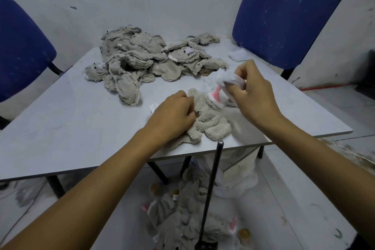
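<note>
The right hand (pixel 253 95) pinches a wad of white stuffing (pixel 225 79) between thumb and curled fingertips, the grip closed tight on the fluff, just above the far end of a beige plush toy skin (pixel 211 119). A pink-and-white ear piece (pixel 216 94) of that skin stands up right under the wad. Whether the stuffing already goes into the skin's opening cannot be told.

The left hand (pixel 174 113) rests on the near left side of the skin, knuckles up and fingers curled into the fabric, so its grip holds the skin down on the counter (pixel 81 128). The skin lies flat and limp near the counter's front edge, between the two hands. A small white tag (pixel 153 107) lies on the counter just beside the left hand.

Farther back on the counter sits a loose heap of grey unstuffed toy skins (pixel 146 59), well apart from the hands. A white scrap (pixel 236 55) lies near the far right corner.

A blue chair (pixel 20 50) stands at the left and another blue chair (pixel 288 14) at the far right. A dark metal rod (pixel 211 189) rises from the floor to the counter's front edge. Beside it hangs a white bag (pixel 239 172), and more plush skins (pixel 182 219) lie heaped on the floor.
</note>
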The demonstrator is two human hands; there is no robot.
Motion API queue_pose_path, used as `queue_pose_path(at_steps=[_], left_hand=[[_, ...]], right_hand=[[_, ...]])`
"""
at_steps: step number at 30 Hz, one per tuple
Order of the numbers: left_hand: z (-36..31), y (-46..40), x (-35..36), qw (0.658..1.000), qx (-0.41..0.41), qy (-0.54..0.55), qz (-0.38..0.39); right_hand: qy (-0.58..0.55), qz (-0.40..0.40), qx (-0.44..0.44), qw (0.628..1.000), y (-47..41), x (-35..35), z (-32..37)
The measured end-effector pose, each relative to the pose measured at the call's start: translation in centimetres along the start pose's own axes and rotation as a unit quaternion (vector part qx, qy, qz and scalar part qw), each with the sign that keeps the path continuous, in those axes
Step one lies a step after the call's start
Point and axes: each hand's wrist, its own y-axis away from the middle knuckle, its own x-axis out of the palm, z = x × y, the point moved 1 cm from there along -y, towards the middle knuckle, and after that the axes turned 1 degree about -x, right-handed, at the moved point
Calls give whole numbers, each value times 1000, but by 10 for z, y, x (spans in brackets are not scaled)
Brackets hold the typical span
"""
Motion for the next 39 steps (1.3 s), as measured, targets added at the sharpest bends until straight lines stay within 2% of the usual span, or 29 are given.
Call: queue_pose_path(at_steps=[4,7,10,13,17,23,28,34,37,39], left_hand=[[-11,-1,-2,997,-9,43,-61],[-12,-1,-2,992,-46,106,-47],[-8,3,2,979,-99,177,0],[-2,6,5,948,-151,278,28],[2,9,7,868,-217,446,30],[3,11,8,824,-249,509,-20],[2,20,8,837,-224,498,-36],[-6,28,13,879,-169,443,-52],[-10,29,16,891,-160,417,-83],[-10,26,16,894,-177,398,-104]], right_hand=[[-27,19,-56,998,15,18,18],[0,31,-77,997,24,35,16],[12,32,-61,998,31,41,8],[22,45,-68,996,40,46,2],[27,46,-71,996,44,49,-1],[51,88,-104,989,49,57,1],[41,102,-100,989,49,58,1],[60,71,-62,994,41,58,2],[10,34,-50,998,45,51,3],[-6,64,-63,996,46,48,3]])
